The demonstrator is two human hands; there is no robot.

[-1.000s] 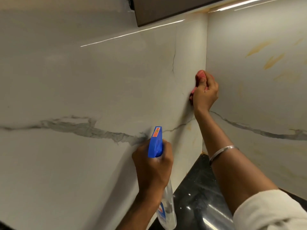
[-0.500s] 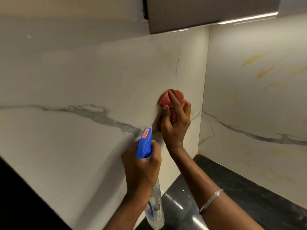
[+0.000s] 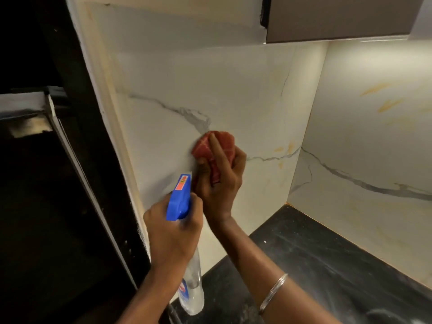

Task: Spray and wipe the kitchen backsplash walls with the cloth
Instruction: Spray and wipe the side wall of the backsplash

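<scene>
Right hand (image 3: 219, 183) was up on the far wall (image 3: 233, 90), pressing a bunched cloth (image 3: 228, 145) flat against it, right where the grey vein in the white marble-look panel dipped down. The cloth was red with thin pale lines crossing it in a grid, wadded into a rounded lump. One finger lay straight across its front, the others curled round its right edge, and the thumb tucked in at the lower left. Just below and to the left, the left hand (image 3: 173, 232) gripped the spray bottle (image 3: 179, 198), fingers wrapped tight round the neck under the blue head. The nozzle, with its orange label, pointed up at the wall beside the cloth, and the clear body hung down past the wrist. Whether a finger sat on the trigger could not be told. Faint yellowish marks showed on the far wall near the corner and more on the right wall (image 3: 374, 141). A black counter (image 3: 327, 265) ran beneath, a brown cabinet (image 3: 339, 17) hung above, and a silver bangle (image 3: 273, 293) circled the right forearm.
</scene>
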